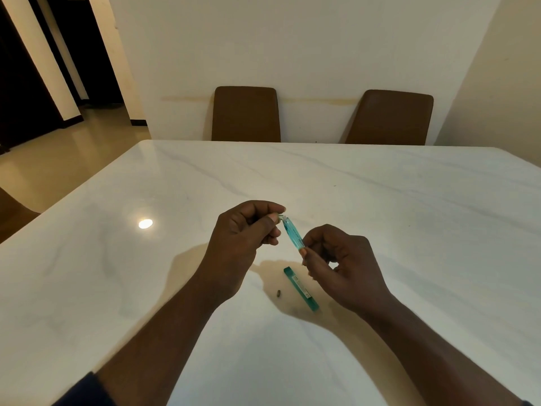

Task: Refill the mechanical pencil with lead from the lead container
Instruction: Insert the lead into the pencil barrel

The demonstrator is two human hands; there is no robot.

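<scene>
Above the marble table [380, 200], your right hand [342, 265] pinches the lower end of the translucent teal mechanical pencil [292, 234], while your left hand [246, 230] closes fingertips on its upper end. Below, the green lead container [301, 288] lies flat beside a small dark cap [278, 293].

place: home dining room | evidence: white marble-look dining table [380, 200]; two brown padded chairs [246, 114] at 12 o'clock; dark doorway [26, 83] at 10 o'clock

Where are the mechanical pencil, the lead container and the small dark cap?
mechanical pencil [293, 236]: head view, mid-barrel between hands.
lead container [301, 288]: head view, middle of case.
small dark cap [278, 293]: head view, its centre.
</scene>
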